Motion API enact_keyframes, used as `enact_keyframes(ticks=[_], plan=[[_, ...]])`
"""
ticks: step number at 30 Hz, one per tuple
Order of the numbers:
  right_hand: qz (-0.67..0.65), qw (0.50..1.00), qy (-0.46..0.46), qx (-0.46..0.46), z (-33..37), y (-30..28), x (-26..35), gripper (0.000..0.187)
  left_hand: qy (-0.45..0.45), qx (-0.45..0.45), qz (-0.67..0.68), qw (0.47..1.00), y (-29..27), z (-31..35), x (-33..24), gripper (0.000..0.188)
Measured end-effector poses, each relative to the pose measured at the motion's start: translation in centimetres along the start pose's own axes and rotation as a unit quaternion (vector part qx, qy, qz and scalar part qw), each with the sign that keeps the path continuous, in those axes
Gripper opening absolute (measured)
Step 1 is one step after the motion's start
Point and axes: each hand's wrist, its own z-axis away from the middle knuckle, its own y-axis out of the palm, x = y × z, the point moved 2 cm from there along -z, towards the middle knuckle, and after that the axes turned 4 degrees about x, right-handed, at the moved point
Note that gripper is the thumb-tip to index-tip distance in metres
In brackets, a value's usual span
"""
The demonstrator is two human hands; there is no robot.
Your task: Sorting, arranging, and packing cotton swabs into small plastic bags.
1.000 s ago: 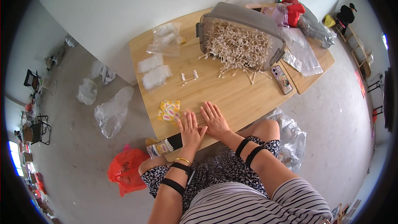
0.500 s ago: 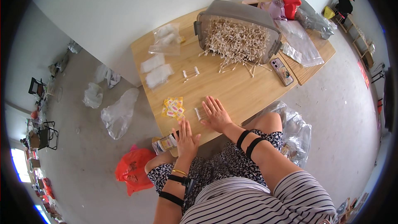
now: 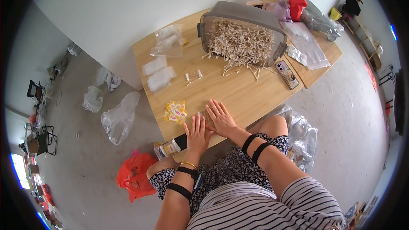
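My left hand (image 3: 197, 136) lies flat near the table's front edge, its fingers stretched out. Close beside it, my right hand (image 3: 221, 120) is also flat with fingers extended, and the two thumbs nearly meet. Between and under the hands is a row of cotton swabs (image 3: 205, 115), mostly covered by my fingers. A small group of cotton swabs (image 3: 194, 76) lies farther up the table. Left of my hands is a pile of small yellow-and-white cards or labels (image 3: 175, 111). A tipped grey plastic bin (image 3: 238, 10) spills a large heap of loose cotton swabs (image 3: 240, 44).
Clear plastic bags (image 3: 161, 79) are stacked at the table's left. A phone (image 3: 287, 75) rests by the right edge. Beside my left wrist, a packet (image 3: 169, 148) sits at the table corner. A red bag (image 3: 135, 176) and clear bags (image 3: 120, 117) are on the floor.
My left hand has moved right and forward, from the table edge onto the left end of the swab row. My right hand stays about where it was.
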Motion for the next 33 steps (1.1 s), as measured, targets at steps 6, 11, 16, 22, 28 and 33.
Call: enact_keyframes(ticks=[6,11,16,22,28,33], plan=[[-0.076,0.997,0.019,-0.020,1.1,-0.7,-0.7,0.092,-0.035,-0.047,0.067,0.996,-0.7,-1.1,0.3,0.077],[-0.054,0.997,0.017,-0.043,0.8,-0.1,-0.2,0.090,-0.044,0.000,0.041,0.998,-0.3,-2.5,0.3,0.077],[-0.011,0.999,0.029,-0.036,0.6,0.4,0.3,0.089,-0.036,-0.018,0.043,0.998,0.6,-2.7,0.2,0.077],[-0.007,0.999,0.026,-0.047,0.4,1.0,0.4,0.090,-0.049,-0.022,0.071,0.996,0.0,-2.2,0.2,0.076],[0.023,0.999,0.042,0.003,0.6,0.3,0.5,0.091,-0.132,-0.135,0.118,0.975,-2.7,2.4,3.6,0.070],[0.033,0.998,0.045,0.004,0.6,0.4,0.5,0.092,-0.311,-0.202,0.125,0.920,-2.7,10.7,11.2,0.067]])
